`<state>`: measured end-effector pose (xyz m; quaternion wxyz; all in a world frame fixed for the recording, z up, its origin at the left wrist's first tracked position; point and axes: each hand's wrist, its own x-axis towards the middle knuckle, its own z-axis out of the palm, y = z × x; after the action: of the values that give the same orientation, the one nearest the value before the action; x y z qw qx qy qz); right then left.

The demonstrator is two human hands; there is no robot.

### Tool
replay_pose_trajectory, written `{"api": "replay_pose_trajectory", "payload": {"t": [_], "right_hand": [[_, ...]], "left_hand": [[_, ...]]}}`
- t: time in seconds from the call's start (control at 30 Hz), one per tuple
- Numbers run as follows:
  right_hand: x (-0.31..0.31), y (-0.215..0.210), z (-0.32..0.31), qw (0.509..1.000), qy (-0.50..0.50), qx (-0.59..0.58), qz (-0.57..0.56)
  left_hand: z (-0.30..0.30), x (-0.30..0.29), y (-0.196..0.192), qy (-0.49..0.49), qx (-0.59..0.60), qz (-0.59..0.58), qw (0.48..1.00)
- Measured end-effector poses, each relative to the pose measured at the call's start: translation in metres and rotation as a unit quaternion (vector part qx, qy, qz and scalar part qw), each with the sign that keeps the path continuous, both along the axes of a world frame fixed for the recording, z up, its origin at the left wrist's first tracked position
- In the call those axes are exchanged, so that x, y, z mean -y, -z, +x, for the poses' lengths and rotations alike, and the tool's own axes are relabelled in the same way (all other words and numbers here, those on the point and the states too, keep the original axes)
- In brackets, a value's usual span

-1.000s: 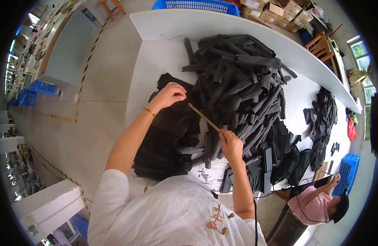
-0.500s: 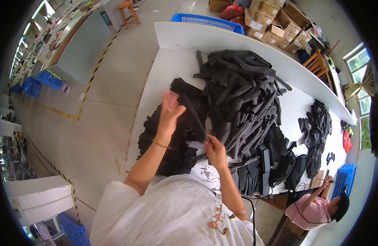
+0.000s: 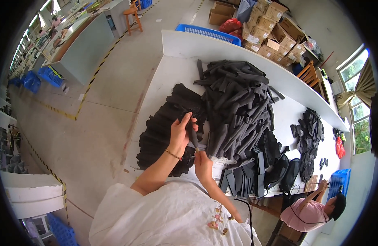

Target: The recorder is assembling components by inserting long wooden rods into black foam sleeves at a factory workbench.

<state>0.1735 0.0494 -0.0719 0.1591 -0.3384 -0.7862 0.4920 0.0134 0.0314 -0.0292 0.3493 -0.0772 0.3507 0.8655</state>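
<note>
Left of the dark heap (image 3: 238, 108), the left hand (image 3: 179, 133) pinches a black fabric piece (image 3: 192, 137); the right hand (image 3: 203, 166) grips a thin stick (image 3: 197, 150) (mostly hidden).

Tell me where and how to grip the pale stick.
The stick is probably best gripped at its near end, coming from the near right, where the right hand holds it. Only a short bit shows there, slanting away toward the left hand; dark fabric appears to cover the rest.
</note>
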Motion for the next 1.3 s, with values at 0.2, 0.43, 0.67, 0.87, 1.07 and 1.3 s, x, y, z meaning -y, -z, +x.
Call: {"api": "replay_pose_trajectory", "payload": {"t": [0.2, 0.43, 0.67, 0.87, 1.07, 1.3], "right_hand": [[0.016, 0.007, 0.073, 0.997, -0.072, 0.025, 0.034], [-0.019, -0.024, 0.108, 0.999, -0.004, 0.026, 0.019], [-0.034, -0.06, -0.017, 0.959, -0.008, -0.219, 0.178], [-0.036, -0.05, -0.022, 0.965, 0.004, -0.262, 0.0], [-0.034, -0.062, -0.03, 0.973, 0.029, -0.22, 0.062], [-0.033, -0.057, -0.032, 0.981, 0.016, -0.177, 0.073]], "left_hand": [[-0.032, 0.014, -0.006, -0.064, -0.08, -0.077, 0.992], [-0.083, 0.01, -0.03, -0.126, -0.052, 0.012, 0.991], [-0.012, -0.02, 0.017, -0.027, 0.183, 0.157, 0.97], [-0.02, -0.009, 0.025, -0.012, 0.201, 0.168, 0.965], [-0.016, -0.013, 0.021, -0.028, 0.206, 0.131, 0.969], [-0.002, -0.019, 0.011, -0.089, 0.064, 0.026, 0.994]]}}
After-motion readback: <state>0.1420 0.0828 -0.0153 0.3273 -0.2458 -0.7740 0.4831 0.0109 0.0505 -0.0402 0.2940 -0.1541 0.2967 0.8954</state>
